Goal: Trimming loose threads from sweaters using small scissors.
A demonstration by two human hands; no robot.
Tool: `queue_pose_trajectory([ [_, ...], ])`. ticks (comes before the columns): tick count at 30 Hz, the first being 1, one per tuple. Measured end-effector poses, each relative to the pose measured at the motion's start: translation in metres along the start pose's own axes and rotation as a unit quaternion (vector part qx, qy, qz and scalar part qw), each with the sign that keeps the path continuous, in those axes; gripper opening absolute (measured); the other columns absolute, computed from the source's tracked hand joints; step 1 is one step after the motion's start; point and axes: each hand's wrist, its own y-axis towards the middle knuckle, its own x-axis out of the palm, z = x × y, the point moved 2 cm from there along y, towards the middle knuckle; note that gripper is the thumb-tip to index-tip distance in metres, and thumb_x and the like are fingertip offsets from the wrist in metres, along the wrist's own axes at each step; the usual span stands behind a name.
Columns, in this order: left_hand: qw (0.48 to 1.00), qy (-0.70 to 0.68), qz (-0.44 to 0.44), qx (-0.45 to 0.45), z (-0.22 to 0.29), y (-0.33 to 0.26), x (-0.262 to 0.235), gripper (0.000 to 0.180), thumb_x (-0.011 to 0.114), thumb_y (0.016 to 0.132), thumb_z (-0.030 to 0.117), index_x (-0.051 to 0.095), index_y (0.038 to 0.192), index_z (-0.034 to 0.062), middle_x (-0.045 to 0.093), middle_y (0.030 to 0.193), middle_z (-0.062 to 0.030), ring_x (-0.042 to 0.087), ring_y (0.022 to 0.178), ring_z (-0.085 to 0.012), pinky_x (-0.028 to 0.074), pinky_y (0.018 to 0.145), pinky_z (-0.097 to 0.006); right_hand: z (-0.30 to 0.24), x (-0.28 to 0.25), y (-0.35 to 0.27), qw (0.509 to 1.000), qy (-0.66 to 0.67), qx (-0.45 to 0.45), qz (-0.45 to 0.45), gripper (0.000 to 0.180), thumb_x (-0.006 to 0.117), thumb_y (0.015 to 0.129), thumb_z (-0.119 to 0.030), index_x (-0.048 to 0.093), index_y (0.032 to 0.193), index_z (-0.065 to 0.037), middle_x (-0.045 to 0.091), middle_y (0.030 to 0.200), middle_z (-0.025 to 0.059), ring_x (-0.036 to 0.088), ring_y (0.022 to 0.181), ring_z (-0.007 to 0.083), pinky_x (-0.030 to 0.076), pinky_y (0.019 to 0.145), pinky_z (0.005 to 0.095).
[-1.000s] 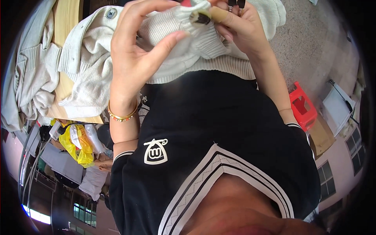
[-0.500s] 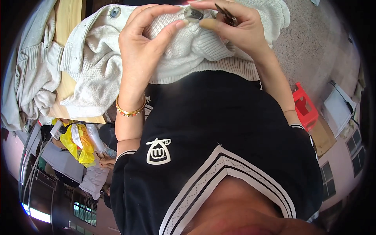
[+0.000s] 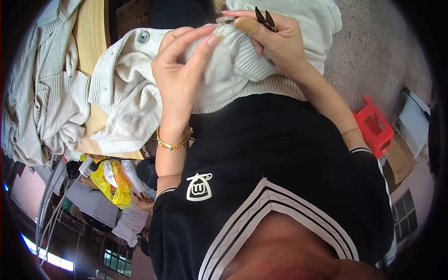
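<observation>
A cream knitted cardigan (image 3: 219, 77) lies bunched over my lap. At its top edge a greyish button (image 3: 226, 20) stands edge-on to view. My left hand (image 3: 182, 63) is closed, thumb and forefinger pinching the knit just below the button. My right hand (image 3: 282, 44) has its thumb, capped in a tan finger cover, and forefinger at the button's right side. Dark-bladed thread snips (image 3: 265, 19) are tucked in that same hand, tips pointing up and away; their handles are mostly hidden by the palm. Another button (image 3: 143, 37) shows on the cardigan's ribbed placket to the left.
More pale knitwear (image 3: 60, 93) hangs over a wooden board (image 3: 93, 44) at left. Below it sit a yellow plastic bag (image 3: 114, 186) and another person's hand (image 3: 145, 204). A red plastic stool (image 3: 374, 126) and cardboard (image 3: 400, 161) stand on the floor at right.
The button, seen face-on before, has turned edge-on. The snips in my right hand now point upward with both blades showing. My left hand has shifted slightly right and down in view.
</observation>
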Motion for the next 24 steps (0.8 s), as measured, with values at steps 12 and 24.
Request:
queue_pose_trajectory([
  [12,0.946,0.174,0.034,0.27,0.005,0.009,0.017,0.009,0.076,0.083,0.002,0.071,0.092,0.0021,0.069,0.096,-0.0081,0.063,0.082,-0.0134,0.049,0.07,-0.024,-0.027,-0.005,0.011,0.982,0.076,0.17,-0.043,0.021,0.068,0.095,-0.01,0.072,0.112,0.001,0.063,0.082,-0.0021,0.045,0.059,-0.0008,0.032,0.05,0.0166],
  [24,0.999,-0.028,0.013,0.036,-0.005,0.01,0.021,0.01,0.066,0.095,0.007,0.067,0.1,-0.002,0.071,0.095,-0.0022,0.055,0.073,-0.0011,0.044,0.063,-0.016,-0.025,-0.024,0.011,0.855,-0.252,-0.452,-0.023,0.026,0.07,0.089,-0.015,0.065,0.11,-0.002,0.062,0.091,0.0118,0.064,0.079,0.0253,0.052,0.066,0.0309],
])
